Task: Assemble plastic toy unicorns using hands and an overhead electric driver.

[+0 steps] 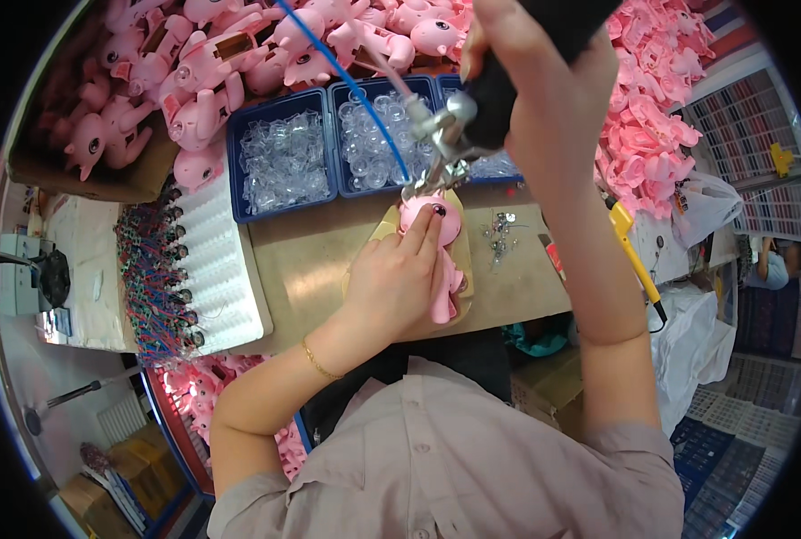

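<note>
A pink plastic toy animal with a dark eye lies on a yellowish block at the table's front. My left hand holds it down, index and middle fingers stretched over its head beside the eye; the thumb is hidden. My right hand is closed around the black body of a power screwdriver, slightly blurred. Its metal nose reaches down to the top of the toy's head, and a blue tube runs to that nose. The tip's exact contact is too small to tell.
Blue bins of clear plastic parts stand behind the toy. Pink toy bodies heap at the back left, pink pieces at the right. Left are a white tray and wired parts. Loose screws and a yellow-handled tool lie right.
</note>
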Action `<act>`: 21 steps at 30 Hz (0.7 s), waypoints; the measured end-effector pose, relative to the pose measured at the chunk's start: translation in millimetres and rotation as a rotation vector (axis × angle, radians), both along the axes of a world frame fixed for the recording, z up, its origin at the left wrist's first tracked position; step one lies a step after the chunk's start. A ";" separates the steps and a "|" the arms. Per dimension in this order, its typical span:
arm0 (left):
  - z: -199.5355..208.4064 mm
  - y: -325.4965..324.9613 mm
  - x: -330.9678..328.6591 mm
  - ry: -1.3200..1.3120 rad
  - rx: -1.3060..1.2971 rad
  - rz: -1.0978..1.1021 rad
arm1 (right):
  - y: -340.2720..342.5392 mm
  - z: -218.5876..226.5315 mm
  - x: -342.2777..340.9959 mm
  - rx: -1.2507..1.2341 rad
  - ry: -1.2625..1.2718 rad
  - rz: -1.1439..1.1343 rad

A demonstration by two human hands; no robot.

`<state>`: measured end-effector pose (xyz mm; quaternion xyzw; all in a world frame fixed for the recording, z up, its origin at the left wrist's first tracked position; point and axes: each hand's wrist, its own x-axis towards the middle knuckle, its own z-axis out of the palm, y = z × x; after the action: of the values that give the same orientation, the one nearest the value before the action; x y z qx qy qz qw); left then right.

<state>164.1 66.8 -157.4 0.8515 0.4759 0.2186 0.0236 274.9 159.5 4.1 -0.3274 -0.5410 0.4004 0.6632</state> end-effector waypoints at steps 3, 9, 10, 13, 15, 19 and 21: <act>-3.5 -0.4 -4.4 0.051 -0.031 -0.002 | -0.3 17.4 9.7 0.060 0.002 -0.077; -2.3 -3.8 -12.0 -0.013 -0.030 0.030 | -32.5 36.7 12.9 0.265 -0.097 -0.144; -2.5 -3.4 -10.7 -0.017 -0.027 0.021 | -37.9 32.5 10.2 0.218 -0.092 -0.209; -3.8 -2.4 -8.1 -0.022 -0.038 0.011 | -48.1 27.2 13.1 0.130 -0.015 -0.173; -4.2 -1.8 -8.0 -0.014 -0.005 0.018 | -51.5 24.8 10.9 0.082 0.018 -0.183; -2.4 -2.4 -8.2 -0.040 -0.016 0.041 | -56.1 6.0 11.8 -0.041 -0.084 -0.155; 0.0 -5.4 -8.8 -0.033 -0.030 0.029 | -54.2 -7.5 25.4 -0.012 -0.108 -0.073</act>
<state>155.3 61.5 -157.4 0.8403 0.4911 0.2257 0.0412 300.3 105.2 -3.4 -0.3719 -0.5611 0.3607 0.6455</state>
